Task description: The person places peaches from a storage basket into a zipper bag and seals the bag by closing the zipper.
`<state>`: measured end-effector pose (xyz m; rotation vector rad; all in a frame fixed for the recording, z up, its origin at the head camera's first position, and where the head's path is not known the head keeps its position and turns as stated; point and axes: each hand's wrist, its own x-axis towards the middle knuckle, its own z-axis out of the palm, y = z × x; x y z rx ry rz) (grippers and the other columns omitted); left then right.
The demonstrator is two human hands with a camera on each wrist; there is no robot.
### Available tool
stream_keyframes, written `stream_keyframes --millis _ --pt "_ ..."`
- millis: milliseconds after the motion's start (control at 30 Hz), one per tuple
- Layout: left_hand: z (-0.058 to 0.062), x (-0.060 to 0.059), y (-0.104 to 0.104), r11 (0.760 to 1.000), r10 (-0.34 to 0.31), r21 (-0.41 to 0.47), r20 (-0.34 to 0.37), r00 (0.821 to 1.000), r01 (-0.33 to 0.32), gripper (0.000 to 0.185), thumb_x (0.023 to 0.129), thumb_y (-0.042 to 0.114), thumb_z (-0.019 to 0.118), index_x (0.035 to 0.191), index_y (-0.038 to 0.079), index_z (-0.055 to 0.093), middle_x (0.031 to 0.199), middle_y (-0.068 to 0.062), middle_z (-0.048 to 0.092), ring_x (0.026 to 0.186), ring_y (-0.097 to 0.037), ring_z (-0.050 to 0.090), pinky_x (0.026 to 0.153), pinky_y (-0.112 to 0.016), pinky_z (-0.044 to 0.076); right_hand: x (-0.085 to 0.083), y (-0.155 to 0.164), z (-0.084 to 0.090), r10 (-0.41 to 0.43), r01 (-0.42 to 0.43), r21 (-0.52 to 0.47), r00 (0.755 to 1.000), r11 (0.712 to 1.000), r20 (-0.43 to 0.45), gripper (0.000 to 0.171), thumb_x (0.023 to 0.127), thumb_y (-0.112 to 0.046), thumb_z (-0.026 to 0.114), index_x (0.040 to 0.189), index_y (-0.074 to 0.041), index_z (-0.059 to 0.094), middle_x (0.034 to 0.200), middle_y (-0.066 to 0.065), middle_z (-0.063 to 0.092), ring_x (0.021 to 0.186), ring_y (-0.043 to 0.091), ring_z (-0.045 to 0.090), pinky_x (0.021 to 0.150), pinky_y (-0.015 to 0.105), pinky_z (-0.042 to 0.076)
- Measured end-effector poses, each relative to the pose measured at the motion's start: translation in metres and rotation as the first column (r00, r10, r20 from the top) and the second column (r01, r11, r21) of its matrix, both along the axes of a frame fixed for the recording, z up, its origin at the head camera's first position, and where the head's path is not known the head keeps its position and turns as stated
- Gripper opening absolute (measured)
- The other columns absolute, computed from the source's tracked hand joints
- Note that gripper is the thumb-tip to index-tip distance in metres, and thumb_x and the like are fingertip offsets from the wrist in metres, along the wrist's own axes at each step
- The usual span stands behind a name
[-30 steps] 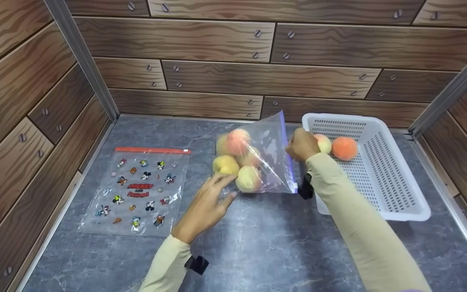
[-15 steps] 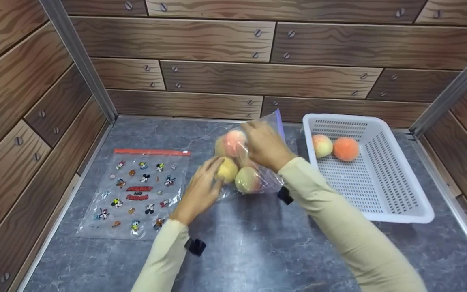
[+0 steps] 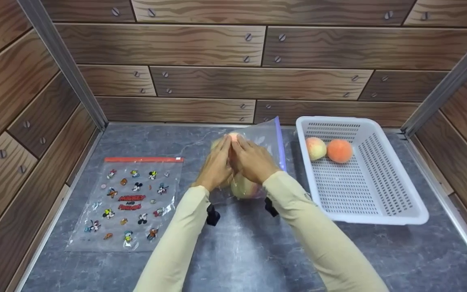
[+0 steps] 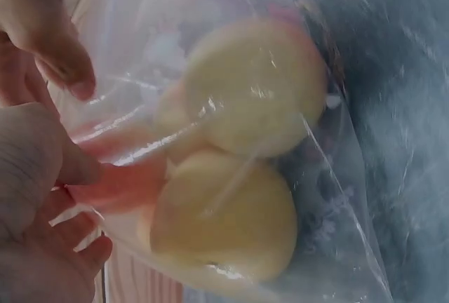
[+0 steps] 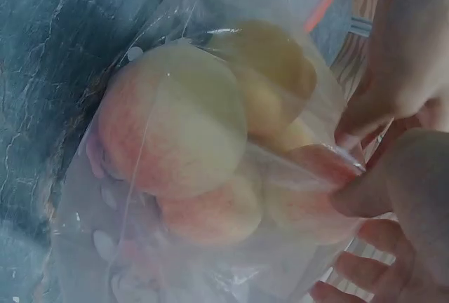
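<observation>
In the head view a clear zip bag (image 3: pixel 262 134) of peaches lies mid-table, its purple zip strip (image 3: pixel 280 146) to the right. My left hand (image 3: pixel 213 169) and right hand (image 3: pixel 255 160) meet over it, fingertips together around a reddish peach (image 4: pixel 130 180). Each thumb presses the plastic from the near side, with fingers behind it, so both hands grip the bag. A yellow peach (image 4: pixel 224 219) and a pale one (image 4: pixel 256 92) show through the film in the left wrist view; a pink-cream peach (image 5: pixel 172 120) is foremost in the right wrist view.
Right of the bag stands a white slotted basket (image 3: pixel 403 182) holding a pale peach (image 3: pixel 315 148) and an orange one (image 3: pixel 340 150). A flat printed zip bag (image 3: pixel 130 202) with a red strip lies at left. Wood-patterned walls (image 3: pixel 201 81) enclose the table (image 3: pixel 237 259).
My right hand has left the purple zip edge and moved left onto the bagged peaches. My left hand has shifted up and right from the yellow peach to meet it.
</observation>
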<state>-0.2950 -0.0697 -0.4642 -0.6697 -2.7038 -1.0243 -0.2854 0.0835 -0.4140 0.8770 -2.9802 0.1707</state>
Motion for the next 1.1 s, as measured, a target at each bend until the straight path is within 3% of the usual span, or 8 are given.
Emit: stream_keyframes --millis 67,300,467,633,733,900,1000,1100 --pt "-0.001 -0.002 -0.002 1.000 -0.004 -0.003 -0.012 1.000 0.004 0.075 0.080 -0.016 0.058 0.151 -0.011 0.033 0.155 -0.030 0.036 0.144 -0.043 0.034 0.120 -0.050 0.029 -0.002 0.002 -0.001 0.010 -0.010 -0.030 1.000 0.999 0.000 0.067 0.091 -0.006 0.062 0.152 0.004 0.037 0.156 0.027 0.036 0.132 0.049 0.047 0.104 0.060 0.046" --pt "-0.001 -0.006 -0.006 1.000 0.011 -0.016 0.051 0.999 -0.010 0.070 0.088 -0.011 0.061 0.153 -0.003 0.036 0.155 -0.028 0.036 0.141 -0.045 0.039 0.118 -0.051 0.033 -0.007 0.005 -0.002 0.007 -0.006 -0.022 0.998 1.000 0.056 0.062 0.095 -0.013 0.061 0.152 0.000 0.038 0.158 0.025 0.035 0.131 0.048 0.049 0.109 0.064 0.039" --pt "0.005 -0.008 -0.007 1.000 0.008 0.010 0.056 0.998 -0.009 0.067 0.086 -0.007 0.063 0.149 -0.004 0.039 0.147 -0.022 0.046 0.136 -0.038 0.045 0.117 -0.046 0.034 -0.007 0.010 0.008 0.073 -0.060 -0.142 0.994 0.988 0.087 0.060 0.092 -0.010 0.063 0.147 0.004 0.042 0.151 0.027 0.043 0.136 0.045 0.045 0.113 0.066 0.032" --pt "0.013 -0.007 -0.003 0.999 -0.012 0.050 0.070 0.997 0.009 0.070 0.079 -0.005 0.065 0.147 -0.003 0.046 0.139 -0.022 0.048 0.127 -0.039 0.048 0.110 -0.049 0.042 -0.010 0.017 0.017 0.107 -0.083 -0.237 0.990 0.968 0.093 0.064 0.083 0.001 0.068 0.143 0.006 0.048 0.141 0.025 0.049 0.128 0.045 0.049 0.109 0.059 0.040" --pt "0.015 -0.005 0.001 0.998 -0.034 0.057 0.093 0.995 0.029 0.067 0.081 -0.003 0.065 0.146 -0.001 0.048 0.139 -0.021 0.050 0.129 -0.038 0.047 0.111 -0.048 0.041 -0.011 0.024 0.018 0.112 -0.089 -0.236 0.990 0.968 0.085 0.061 0.078 0.007 0.066 0.138 0.006 0.053 0.139 0.024 0.052 0.125 0.044 0.050 0.109 0.055 0.041" --pt "0.011 0.001 0.005 0.995 -0.087 0.051 0.101 0.991 0.082 0.067 0.084 -0.002 0.065 0.148 -0.003 0.045 0.135 -0.021 0.056 0.126 -0.035 0.052 0.111 -0.045 0.041 -0.011 0.033 0.015 0.135 -0.120 -0.234 0.990 0.965 0.049 0.055 0.080 0.012 0.058 0.135 0.007 0.056 0.136 0.027 0.056 0.127 0.044 0.050 0.113 0.054 0.039" --pt "0.007 0.003 0.007 0.995 -0.091 0.044 0.092 0.992 0.087 0.069 0.084 -0.002 0.065 0.149 -0.002 0.043 0.128 -0.019 0.058 0.114 -0.034 0.057 0.104 -0.046 0.047 -0.011 0.037 0.012 0.149 -0.140 -0.260 0.989 0.956 0.017 0.054 0.080 0.015 0.055 0.133 0.006 0.059 0.129 0.031 0.055 0.119 0.045 0.055 0.105 0.052 0.046" --pt "0.005 0.005 0.009 0.998 -0.068 0.013 0.089 0.994 0.067 0.065 0.085 0.000 0.065 0.148 0.000 0.046 0.126 -0.017 0.057 0.113 -0.035 0.057 0.102 -0.048 0.047 -0.009 0.040 0.010 0.130 -0.120 -0.295 0.991 0.948 0.016 0.049 0.081 0.015 0.057 0.130 0.008 0.059 0.120 0.029 0.058 0.109 0.043 0.060 0.096 0.051 0.052"
